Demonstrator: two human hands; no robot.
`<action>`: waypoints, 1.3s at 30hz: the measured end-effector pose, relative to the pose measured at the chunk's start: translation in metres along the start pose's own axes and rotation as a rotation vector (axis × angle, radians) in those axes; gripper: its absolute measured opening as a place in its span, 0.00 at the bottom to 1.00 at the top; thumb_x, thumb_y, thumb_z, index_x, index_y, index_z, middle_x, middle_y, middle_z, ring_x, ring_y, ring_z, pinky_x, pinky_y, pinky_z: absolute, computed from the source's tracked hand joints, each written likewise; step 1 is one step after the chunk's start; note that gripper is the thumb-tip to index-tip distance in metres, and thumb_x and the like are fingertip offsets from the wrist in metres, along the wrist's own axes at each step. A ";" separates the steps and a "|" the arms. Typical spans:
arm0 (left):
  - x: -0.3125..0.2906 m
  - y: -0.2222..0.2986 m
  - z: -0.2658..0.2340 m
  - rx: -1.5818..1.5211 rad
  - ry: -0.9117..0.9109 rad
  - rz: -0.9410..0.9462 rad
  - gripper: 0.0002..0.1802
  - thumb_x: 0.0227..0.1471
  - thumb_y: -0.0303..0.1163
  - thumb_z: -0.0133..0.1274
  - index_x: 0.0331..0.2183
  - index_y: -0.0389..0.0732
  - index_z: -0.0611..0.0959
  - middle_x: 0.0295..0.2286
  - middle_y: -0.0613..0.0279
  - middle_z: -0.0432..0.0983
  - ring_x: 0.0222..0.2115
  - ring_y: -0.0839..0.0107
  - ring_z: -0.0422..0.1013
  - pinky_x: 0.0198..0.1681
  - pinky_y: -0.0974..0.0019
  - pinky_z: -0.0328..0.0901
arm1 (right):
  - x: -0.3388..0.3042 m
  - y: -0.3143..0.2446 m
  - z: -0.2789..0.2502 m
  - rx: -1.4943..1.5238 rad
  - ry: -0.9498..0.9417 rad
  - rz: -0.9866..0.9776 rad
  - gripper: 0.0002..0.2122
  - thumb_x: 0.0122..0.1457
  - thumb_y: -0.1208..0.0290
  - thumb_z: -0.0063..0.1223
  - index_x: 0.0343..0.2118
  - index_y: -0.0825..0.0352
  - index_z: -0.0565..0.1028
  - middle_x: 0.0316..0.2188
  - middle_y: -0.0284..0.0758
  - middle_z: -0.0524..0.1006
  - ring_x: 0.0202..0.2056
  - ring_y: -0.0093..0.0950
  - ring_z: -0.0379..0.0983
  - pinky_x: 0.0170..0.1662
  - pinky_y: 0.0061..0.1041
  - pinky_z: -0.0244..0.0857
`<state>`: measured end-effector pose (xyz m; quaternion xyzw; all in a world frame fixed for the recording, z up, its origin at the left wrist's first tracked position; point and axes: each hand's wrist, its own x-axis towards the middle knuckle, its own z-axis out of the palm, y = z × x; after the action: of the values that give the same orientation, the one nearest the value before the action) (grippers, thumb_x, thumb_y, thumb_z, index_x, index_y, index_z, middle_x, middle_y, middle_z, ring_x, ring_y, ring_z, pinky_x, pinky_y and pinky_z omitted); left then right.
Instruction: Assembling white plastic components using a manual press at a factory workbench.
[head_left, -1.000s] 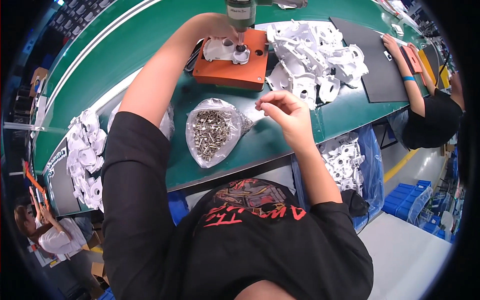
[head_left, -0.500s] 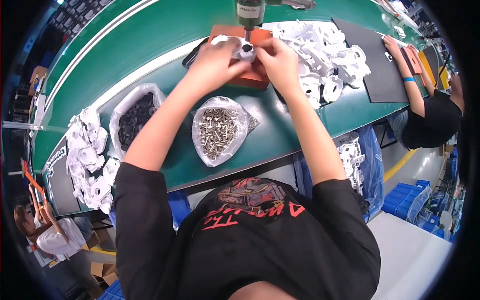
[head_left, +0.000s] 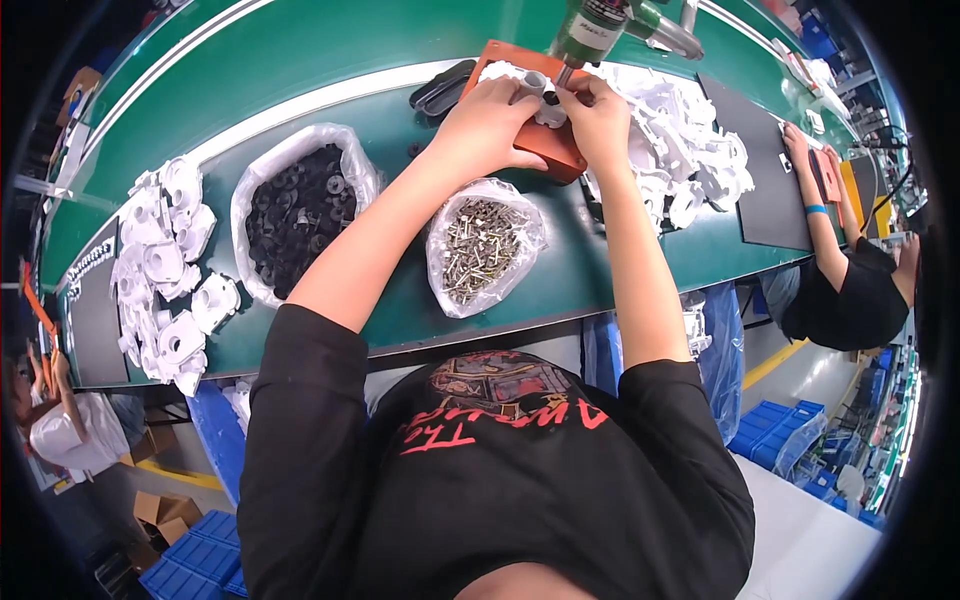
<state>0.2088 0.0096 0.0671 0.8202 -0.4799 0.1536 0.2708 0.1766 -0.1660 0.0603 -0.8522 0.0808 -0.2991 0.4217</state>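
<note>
A white plastic part (head_left: 533,84) with a round collar and a dark round piece (head_left: 551,97) in it sits on an orange block (head_left: 556,150). My left hand (head_left: 485,130) grips the part from the left, its thumb stretched low across the block. On the other side, my right hand (head_left: 601,118) has thumb and forefinger pinched beside the dark piece, just under the tip of a green power screwdriver (head_left: 590,38). Whatever lies in that pinch is hidden by the fingers. A clear bag of screws (head_left: 482,250) lies open nearer to me, between my forearms.
White plastic parts are heaped right of the block (head_left: 690,150) and at the far left (head_left: 160,265). A bag of black round pieces (head_left: 300,215) stands left of my left forearm. A black case (head_left: 442,92) lies behind my left hand. Co-workers sit at both sides.
The whole view has shifted, so the block, bags and screwdriver appear farther right. My left thumb has moved down off the part. Both hands stay at the white part.
</note>
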 end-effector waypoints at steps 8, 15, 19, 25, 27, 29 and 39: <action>-0.002 -0.002 0.002 -0.038 0.031 0.022 0.35 0.26 0.47 0.67 0.38 0.40 0.77 0.38 0.56 0.69 0.42 0.57 0.66 0.47 0.59 0.62 | -0.011 0.000 -0.003 0.031 -0.035 -0.068 0.08 0.48 0.74 0.52 0.30 0.70 0.77 0.28 0.41 0.77 0.30 0.33 0.74 0.37 0.27 0.67; 0.002 -0.001 0.003 -0.027 0.084 0.045 0.35 0.25 0.48 0.67 0.38 0.40 0.77 0.38 0.55 0.70 0.42 0.57 0.66 0.47 0.58 0.63 | -0.019 -0.005 -0.008 -0.133 -0.035 -0.331 0.10 0.50 0.79 0.46 0.35 0.69 0.77 0.37 0.40 0.76 0.38 0.34 0.73 0.43 0.27 0.65; 0.000 0.001 -0.001 -0.011 -0.028 -0.040 0.36 0.28 0.47 0.66 0.41 0.39 0.76 0.44 0.53 0.68 0.46 0.56 0.64 0.50 0.58 0.61 | -0.035 -0.015 -0.014 -0.135 -0.013 -0.303 0.09 0.51 0.78 0.48 0.35 0.70 0.77 0.37 0.40 0.76 0.39 0.34 0.73 0.44 0.26 0.65; -0.003 0.000 -0.006 0.014 0.005 -0.016 0.35 0.24 0.46 0.68 0.38 0.41 0.77 0.39 0.57 0.70 0.42 0.59 0.67 0.46 0.59 0.63 | 0.002 -0.039 -0.083 0.034 0.391 -0.208 0.09 0.54 0.77 0.44 0.31 0.71 0.77 0.31 0.32 0.77 0.28 0.18 0.69 0.33 0.17 0.63; 0.003 0.003 -0.007 0.037 -0.045 -0.023 0.34 0.24 0.45 0.68 0.37 0.42 0.78 0.39 0.58 0.70 0.42 0.60 0.67 0.46 0.60 0.64 | 0.054 -0.054 -0.119 0.155 0.493 -0.275 0.08 0.53 0.78 0.45 0.34 0.71 0.75 0.32 0.33 0.76 0.30 0.21 0.69 0.31 0.18 0.64; 0.006 0.002 -0.008 0.037 -0.069 -0.026 0.33 0.24 0.45 0.68 0.37 0.42 0.79 0.39 0.58 0.71 0.42 0.60 0.68 0.46 0.60 0.65 | 0.140 -0.026 -0.150 -0.208 0.472 -0.751 0.08 0.55 0.72 0.46 0.34 0.70 0.73 0.33 0.34 0.75 0.31 0.26 0.70 0.31 0.19 0.64; 0.006 0.007 -0.011 0.070 -0.132 -0.106 0.32 0.26 0.44 0.67 0.38 0.44 0.78 0.40 0.60 0.70 0.42 0.60 0.69 0.43 0.59 0.67 | 0.260 -0.101 -0.143 0.665 -0.019 -0.115 0.19 0.59 0.53 0.35 0.40 0.65 0.69 0.37 0.38 0.72 0.41 0.30 0.65 0.51 0.37 0.55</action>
<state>0.2057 0.0094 0.0805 0.8618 -0.4469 0.1013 0.2176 0.2926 -0.3000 0.3194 -0.6737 -0.0734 -0.3245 0.6599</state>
